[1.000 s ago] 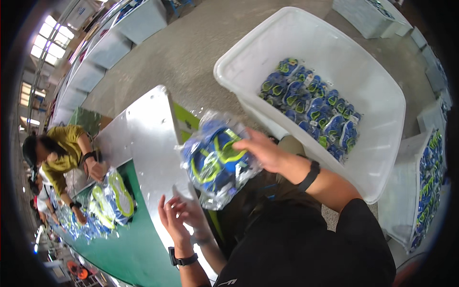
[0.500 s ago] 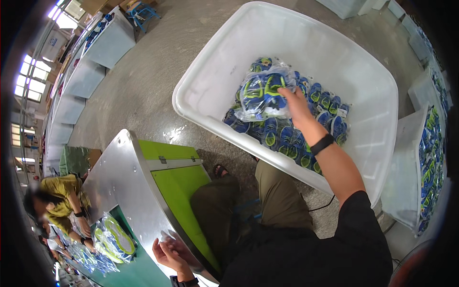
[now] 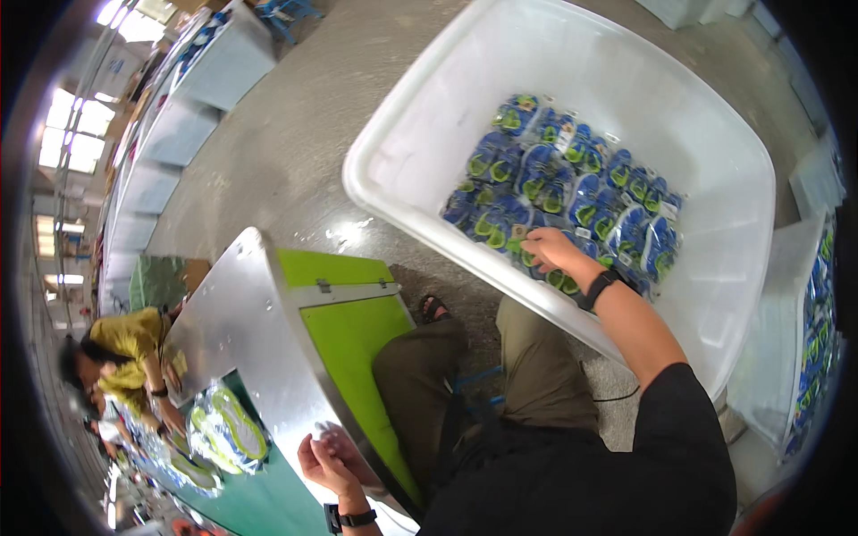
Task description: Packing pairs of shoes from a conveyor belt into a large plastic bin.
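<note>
My right hand (image 3: 556, 252) is down inside a large white plastic bin (image 3: 380, 152), low at its near side. Its fingers are curled and seem to pinch the clear wrap of a bagged pair of blue and lime-green shoes (image 3: 494, 223); the fingertips are partly hidden. More bagged shoes (image 3: 585, 198) lie side by side in rows over the bin floor. My left hand (image 3: 327, 464) hovers by the edge of a metal-topped table (image 3: 237, 313), loosely bent, fingers apart and nothing in them. The shiny metal mirrors it.
Left of me, a co-worker in a yellow top (image 3: 134, 344) reaches over bagged shoes (image 3: 228, 431) on a green surface (image 3: 277, 491). The table's lime-green side panel (image 3: 349, 339) stands beside my knees. Another full bin (image 3: 773, 330) is at the right; white bins (image 3: 183, 129) line the far left.
The bagged pair my right hand held up over the pile now lies among the others. That hand has moved lower, toward the bin's near wall. The left hand stays by the table; the view has shifted slightly.
</note>
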`<state>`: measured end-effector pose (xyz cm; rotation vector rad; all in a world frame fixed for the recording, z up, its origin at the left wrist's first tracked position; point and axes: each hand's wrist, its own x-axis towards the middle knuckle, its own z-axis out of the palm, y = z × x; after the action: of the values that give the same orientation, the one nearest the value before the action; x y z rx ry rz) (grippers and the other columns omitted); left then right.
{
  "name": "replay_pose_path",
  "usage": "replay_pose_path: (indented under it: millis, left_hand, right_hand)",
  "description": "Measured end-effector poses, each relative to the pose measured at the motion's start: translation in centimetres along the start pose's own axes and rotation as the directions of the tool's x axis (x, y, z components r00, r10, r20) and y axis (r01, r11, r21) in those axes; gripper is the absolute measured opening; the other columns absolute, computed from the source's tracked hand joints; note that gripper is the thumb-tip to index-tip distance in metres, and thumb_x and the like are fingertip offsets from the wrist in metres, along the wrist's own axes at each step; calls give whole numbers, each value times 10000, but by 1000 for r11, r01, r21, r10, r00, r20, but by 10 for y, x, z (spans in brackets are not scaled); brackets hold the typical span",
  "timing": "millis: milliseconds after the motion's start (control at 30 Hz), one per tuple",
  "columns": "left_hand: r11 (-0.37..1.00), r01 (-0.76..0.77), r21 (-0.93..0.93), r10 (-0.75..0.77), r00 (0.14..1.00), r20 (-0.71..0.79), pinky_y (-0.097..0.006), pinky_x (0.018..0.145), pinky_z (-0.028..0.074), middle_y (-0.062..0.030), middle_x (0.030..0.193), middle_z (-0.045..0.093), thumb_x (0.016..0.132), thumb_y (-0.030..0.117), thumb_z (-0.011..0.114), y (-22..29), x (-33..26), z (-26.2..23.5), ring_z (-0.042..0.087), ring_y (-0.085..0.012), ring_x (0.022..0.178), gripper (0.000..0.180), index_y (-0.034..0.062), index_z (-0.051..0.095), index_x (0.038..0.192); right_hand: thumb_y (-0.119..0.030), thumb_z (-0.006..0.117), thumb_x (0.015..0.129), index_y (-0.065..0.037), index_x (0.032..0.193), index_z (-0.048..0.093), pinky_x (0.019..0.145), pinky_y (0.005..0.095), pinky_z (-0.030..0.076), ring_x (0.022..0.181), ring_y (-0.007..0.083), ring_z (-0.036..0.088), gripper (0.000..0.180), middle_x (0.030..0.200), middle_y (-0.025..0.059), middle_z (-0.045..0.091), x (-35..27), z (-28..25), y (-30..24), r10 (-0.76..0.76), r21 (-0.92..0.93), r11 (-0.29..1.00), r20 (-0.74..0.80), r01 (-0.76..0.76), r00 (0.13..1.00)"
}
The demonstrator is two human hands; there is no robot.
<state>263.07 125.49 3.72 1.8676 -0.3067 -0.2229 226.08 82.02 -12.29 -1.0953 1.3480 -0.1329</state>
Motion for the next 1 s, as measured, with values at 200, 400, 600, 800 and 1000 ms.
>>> replay_pose_path:
  millis: [200, 400, 600, 800, 1000]
  left_hand:
    - [925, 307, -223, -273, 946, 172, -183, 491, 455, -11, 817, 597, 1022, 119, 629, 10, 15, -9, 565, -62, 648, 180, 37, 578, 1175]
    - [993, -101, 60, 96, 992, 78, -247, 687, 528, -67, 954, 711, 977, 121, 670, 20, 61, -47, 642, -101, 796, 228, -12, 675, 1162]
    - [726, -244, 643, 501, 827, -253, -438, 1023, 465, -173, 1211, 674, 903, 266, 751, -16, 136, -128, 634, -308, 1080, 432, 2, 661, 1233]
    - [790, 339, 511, -22, 849, -528, -474, 1059, 413, -226, 1260, 675, 899, 409, 724, -61, 216, -201, 608, -399, 1189, 582, 14, 645, 1318]
    - [959, 283, -20, -283, 955, -90, -351, 863, 519, -124, 1055, 736, 873, 314, 764, -79, 204, -198, 686, -227, 946, 493, -29, 682, 1218]
  right_hand:
    - [-252, 674, 959, -16, 1257, 670, 721, 268, 510, 857, 113, 636, 380, 1009, 39, 705, -48, 27, -39, -364, 36, 930, -38, 365, 931]
    - [-194, 653, 984, 18, 1357, 591, 990, 344, 486, 1137, 201, 616, 433, 1245, 119, 658, -58, 40, 2, -652, -134, 758, -109, 638, 751]
    - [-197, 611, 994, 10, 1270, 609, 968, 434, 489, 1104, 381, 628, 346, 1213, 209, 643, -99, 70, -18, -808, -658, 516, -161, 549, 566]
    - [-227, 577, 1015, -1, 1248, 611, 946, 471, 485, 1100, 414, 604, 327, 1175, 208, 632, -106, 87, -31, -842, -747, 427, -122, 510, 526]
    - [-250, 570, 1024, -7, 1247, 613, 932, 469, 490, 1106, 413, 606, 333, 1168, 201, 634, -113, 88, -30, -853, -777, 411, -144, 477, 501]
